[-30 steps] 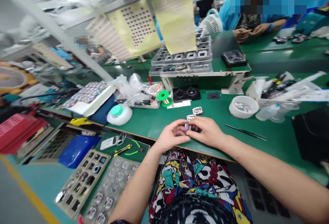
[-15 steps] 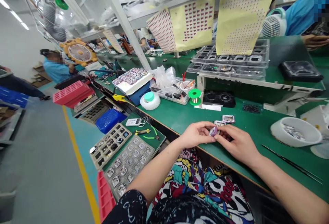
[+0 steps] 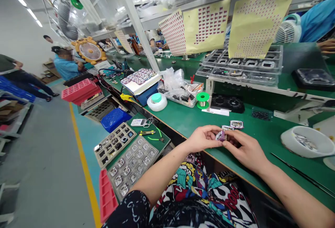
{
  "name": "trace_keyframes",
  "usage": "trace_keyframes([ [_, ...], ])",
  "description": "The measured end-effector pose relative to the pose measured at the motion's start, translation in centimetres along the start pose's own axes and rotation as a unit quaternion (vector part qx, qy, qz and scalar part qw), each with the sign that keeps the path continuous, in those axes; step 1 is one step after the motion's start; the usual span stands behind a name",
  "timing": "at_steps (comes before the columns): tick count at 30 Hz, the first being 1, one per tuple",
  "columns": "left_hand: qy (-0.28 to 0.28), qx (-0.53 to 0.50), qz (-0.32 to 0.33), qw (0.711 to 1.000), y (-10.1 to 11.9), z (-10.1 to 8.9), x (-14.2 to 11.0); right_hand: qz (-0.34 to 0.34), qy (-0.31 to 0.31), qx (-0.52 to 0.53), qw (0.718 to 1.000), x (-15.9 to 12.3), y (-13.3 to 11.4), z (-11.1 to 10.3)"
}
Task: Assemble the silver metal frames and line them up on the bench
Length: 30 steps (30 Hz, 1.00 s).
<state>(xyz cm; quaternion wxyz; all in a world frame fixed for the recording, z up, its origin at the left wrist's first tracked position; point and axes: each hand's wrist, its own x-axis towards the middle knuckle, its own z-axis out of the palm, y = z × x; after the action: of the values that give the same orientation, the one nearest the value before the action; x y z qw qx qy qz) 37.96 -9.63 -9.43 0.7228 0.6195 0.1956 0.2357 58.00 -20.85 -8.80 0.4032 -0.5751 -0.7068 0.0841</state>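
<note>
Between my two hands, above the front edge of the green bench, is a small purple-edged watch case. The fingertips of my left hand pinch it from the left. From the right, my right hand grips it with thumb and fingers; some of those fingers are hidden behind it. Just beyond the hands, two similar watch cases lie face up on the bench, the nearer one partly covered by my fingers. A pair of black tweezers rests to the right of my right hand.
A white bowl of small parts stands at the right. Behind are a solder spool, a tray of bagged parts and a low shelf. At my left lie a tray of watch cases, green-handled cutters and a yellow knife.
The camera view has swung slightly left. The purple-edged case has turned in my fingers, showing more of its face, while both hands keep hold of it.
</note>
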Motion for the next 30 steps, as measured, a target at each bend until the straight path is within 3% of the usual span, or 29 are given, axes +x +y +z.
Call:
trace_keyframes([
  [2, 0.029, 0.024, 0.011, 0.999, 0.2, -0.1, -0.2, 0.007, 0.010, -0.011, 1.000, 0.1, 0.0, 0.0],
  [5, 0.131, 0.161, 0.052, 0.977, 0.6, -0.9, -0.4, 0.042, 0.048, -0.043, 0.997, 0.3, -0.2, 0.0],
  [8, 0.191, 0.355, 0.089, 0.911, 1.1, -2.3, 0.0, 0.081, 0.072, -0.068, 0.992, 0.5, 0.0, 0.0],
  [12, 0.173, 0.499, 0.103, 0.843, 1.3, -3.1, 1.5, 0.070, 0.030, -0.086, 0.993, 0.4, 0.4, 0.0],
  [17, 0.155, 0.565, 0.128, 0.800, 0.8, -2.4, 3.4, 0.053, -0.023, -0.118, 0.991, 0.0, 0.3, 0.0],
  [27, 0.189, 0.583, 0.137, 0.778, -0.1, -2.8, 5.3, 0.005, -0.072, -0.124, 0.990, 0.1, 0.4, -0.1],
  [30, 0.189, 0.592, 0.138, 0.771, -0.1, -2.7, 5.2, 0.013, -0.059, -0.117, 0.991, 0.0, 0.5, 0.1],
])
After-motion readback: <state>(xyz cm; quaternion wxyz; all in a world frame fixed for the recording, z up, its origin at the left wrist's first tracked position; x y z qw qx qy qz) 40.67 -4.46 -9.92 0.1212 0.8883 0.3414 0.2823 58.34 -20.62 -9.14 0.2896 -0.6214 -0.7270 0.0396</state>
